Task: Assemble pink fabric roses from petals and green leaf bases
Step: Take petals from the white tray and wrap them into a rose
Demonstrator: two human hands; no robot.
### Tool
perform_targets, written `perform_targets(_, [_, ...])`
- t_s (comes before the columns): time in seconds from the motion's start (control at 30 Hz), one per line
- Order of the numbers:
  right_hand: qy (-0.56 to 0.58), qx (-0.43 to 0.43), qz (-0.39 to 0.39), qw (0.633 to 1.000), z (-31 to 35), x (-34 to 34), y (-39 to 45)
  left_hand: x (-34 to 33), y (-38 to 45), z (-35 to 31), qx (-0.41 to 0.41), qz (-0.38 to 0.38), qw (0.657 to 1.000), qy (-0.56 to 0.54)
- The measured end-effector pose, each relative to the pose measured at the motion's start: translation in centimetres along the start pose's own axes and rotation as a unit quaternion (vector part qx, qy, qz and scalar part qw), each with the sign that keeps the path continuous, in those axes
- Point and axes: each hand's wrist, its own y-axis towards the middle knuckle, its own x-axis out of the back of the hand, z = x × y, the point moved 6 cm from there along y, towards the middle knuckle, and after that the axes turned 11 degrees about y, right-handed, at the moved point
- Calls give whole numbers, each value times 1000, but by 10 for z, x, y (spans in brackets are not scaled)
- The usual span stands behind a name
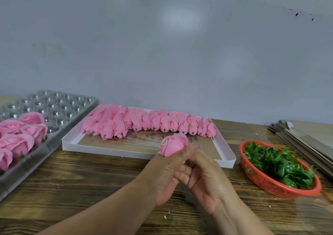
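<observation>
A pink fabric rose head (173, 144) sits above my two hands at the table's middle. My left hand (166, 177) grips it from below, fingers curled round its base. My right hand (207, 178) is pressed against the left, fingers curled toward the rose's underside; whatever it pinches is hidden. Rows of pink rose buds (144, 123) with short stems lie in a shallow white box (126, 152) behind. Green leaf bases (275, 162) fill a red basket (270, 185) on the right.
A clear plastic cell tray (54, 106) at the left holds several finished pink roses (19, 135). Flat cardboard sheets (304, 141) are stacked at the far right. A grey wall rises behind the wooden table (81, 186).
</observation>
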Motion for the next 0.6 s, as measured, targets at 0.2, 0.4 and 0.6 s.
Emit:
perform_targets(0.2, [-122, 87, 45, 988, 2, -6, -6, 0, 0, -7, 10, -39, 996, -79])
perform_targets(0.4, [-299, 245, 19, 922, 13, -8, -13, -5, -1, -2, 19, -37, 996, -79])
perform_targets(0.6, [-214, 154, 38, 964, 8, -8, -8, -5, -4, -14, 10, 13, 1000, -6])
